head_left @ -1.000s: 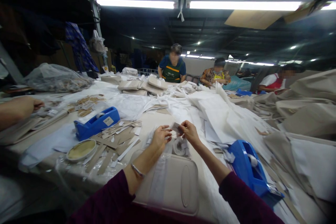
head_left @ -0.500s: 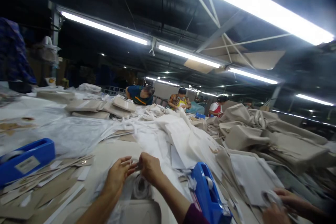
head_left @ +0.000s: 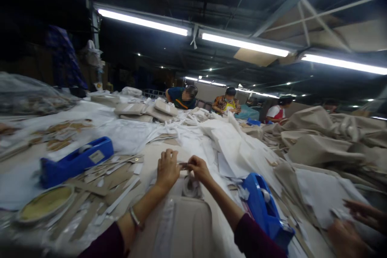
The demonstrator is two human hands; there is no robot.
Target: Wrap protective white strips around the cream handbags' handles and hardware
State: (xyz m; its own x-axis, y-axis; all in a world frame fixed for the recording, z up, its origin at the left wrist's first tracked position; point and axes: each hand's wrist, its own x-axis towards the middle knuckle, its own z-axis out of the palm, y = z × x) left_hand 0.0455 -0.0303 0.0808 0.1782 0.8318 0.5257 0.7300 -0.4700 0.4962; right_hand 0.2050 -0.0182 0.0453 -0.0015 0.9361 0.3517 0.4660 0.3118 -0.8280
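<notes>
A small taupe piece [head_left: 183, 165] sits between the person's two hands, above the table and just beyond a beige padded panel [head_left: 195, 223]. The right hand [head_left: 198, 168] pinches one end of it between thumb and fingertips. The left hand [head_left: 167, 170] is at the other end, fingers raised and bent; the blur makes it hard to tell whether they grip the piece or merely touch it. Below the right hand, a whitish roll [head_left: 191, 186] lies near the panel's far edge. To the left are loose beige strips [head_left: 89, 187], a blue tape dispenser [head_left: 77, 161] and a round yellow-faced thing [head_left: 46, 202]. To the right stands another blue dispenser [head_left: 263, 209], with a co-worker's hands [head_left: 347, 236] farther right, near white sheets [head_left: 320, 189].
</notes>
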